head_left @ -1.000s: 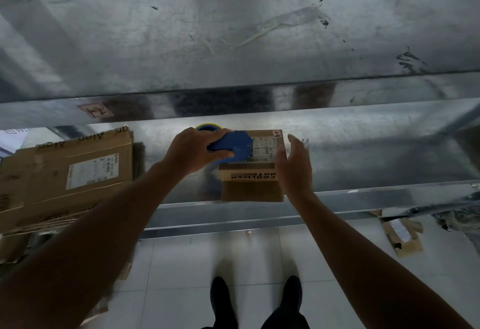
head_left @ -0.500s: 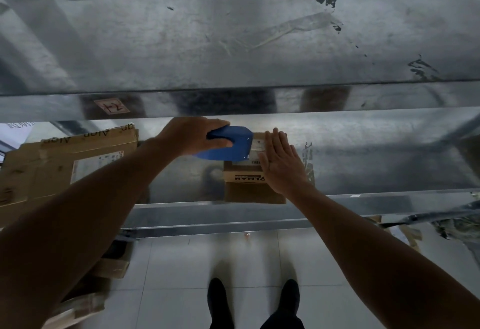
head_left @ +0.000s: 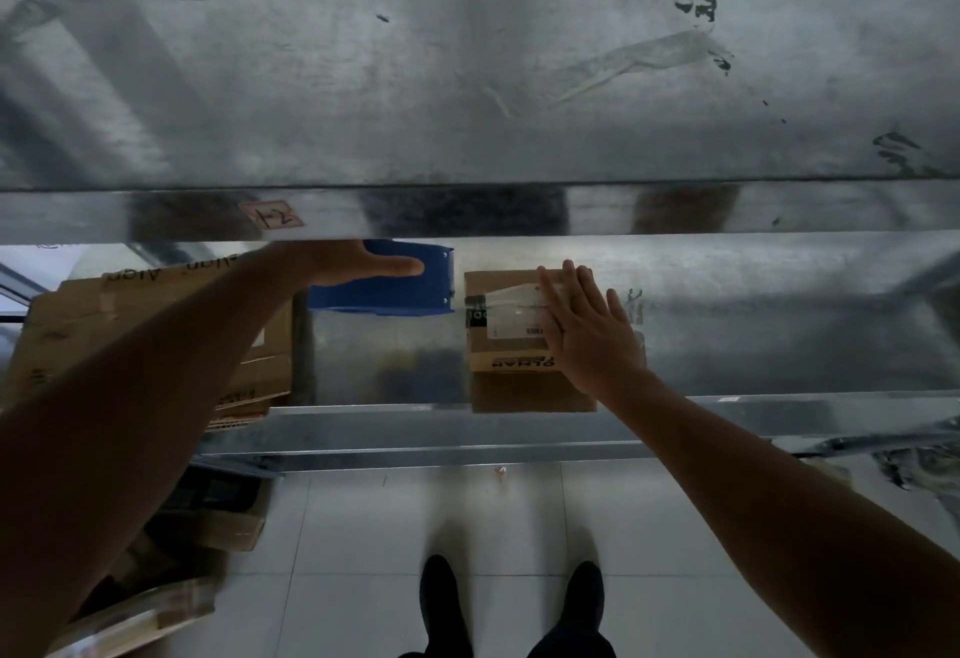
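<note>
Two dark shoes stand on the pale tiled floor, well below both hands. Left of them lies a heap of cardboard, too dim to count.

Beyond that runs the front edge of the lower metal shelf. One small cardboard box sits on it near the edge. The right hand lies flat on the box's top right part. Its fingers are straight and slightly spread and grip nothing. One white shipping label on the box top lies just left of those fingers and partly under them.

Just left of the box, apart from it, hangs one blue tape dispenser, held by the left hand. The thumb lies along its side, and the other fingers are hidden behind the upper shelf's lip. Further left, under the left forearm, one large cardboard box rests on the same shelf.

The upper metal shelf fills the far view, and its lip bears one handwritten tag, just above the left hand.
</note>
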`<state>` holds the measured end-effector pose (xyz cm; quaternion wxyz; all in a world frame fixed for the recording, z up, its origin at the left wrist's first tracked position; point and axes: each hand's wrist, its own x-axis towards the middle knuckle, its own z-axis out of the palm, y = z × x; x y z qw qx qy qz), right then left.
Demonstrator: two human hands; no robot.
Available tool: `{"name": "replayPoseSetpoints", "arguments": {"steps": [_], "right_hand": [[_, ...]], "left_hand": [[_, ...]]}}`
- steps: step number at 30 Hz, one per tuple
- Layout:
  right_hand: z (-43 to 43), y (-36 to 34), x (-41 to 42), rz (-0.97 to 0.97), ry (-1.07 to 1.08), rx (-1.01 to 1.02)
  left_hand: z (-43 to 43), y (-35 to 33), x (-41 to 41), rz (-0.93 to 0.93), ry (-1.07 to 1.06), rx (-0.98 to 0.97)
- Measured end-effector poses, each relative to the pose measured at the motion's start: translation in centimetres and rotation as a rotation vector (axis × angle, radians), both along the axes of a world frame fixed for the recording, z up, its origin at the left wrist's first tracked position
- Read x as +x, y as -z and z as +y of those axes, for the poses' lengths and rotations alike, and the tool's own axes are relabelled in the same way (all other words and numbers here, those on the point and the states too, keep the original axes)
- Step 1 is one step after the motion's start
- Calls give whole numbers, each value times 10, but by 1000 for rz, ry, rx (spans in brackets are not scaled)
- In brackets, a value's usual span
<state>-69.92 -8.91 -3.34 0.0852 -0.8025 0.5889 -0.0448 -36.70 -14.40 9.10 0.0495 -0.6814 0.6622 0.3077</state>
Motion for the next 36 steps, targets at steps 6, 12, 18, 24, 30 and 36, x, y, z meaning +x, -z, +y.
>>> {"name": "replayPoseSetpoints", "arguments": {"steps": [6,12,18,24,30,36], "right_hand": [[-8,-5,-8,89,-73,32],[-9,-4,-8,119,-82,65],[-12,-5,8,100,-207,-103],[-2,-10,37,-6,-274,14],[-2,-2,39,148,-299,-49],[-3,-1,42,164,-291,-54]], "left_hand": [[4,6,-4,-20,125,-39],[12,36,-1,4,129,-140],[10,41,2,-5,117,-179],[5,39,-4,-153,188,-225],[5,46,-12,-199,164,-241],[3,37,-26,-294,166,-262]]}}
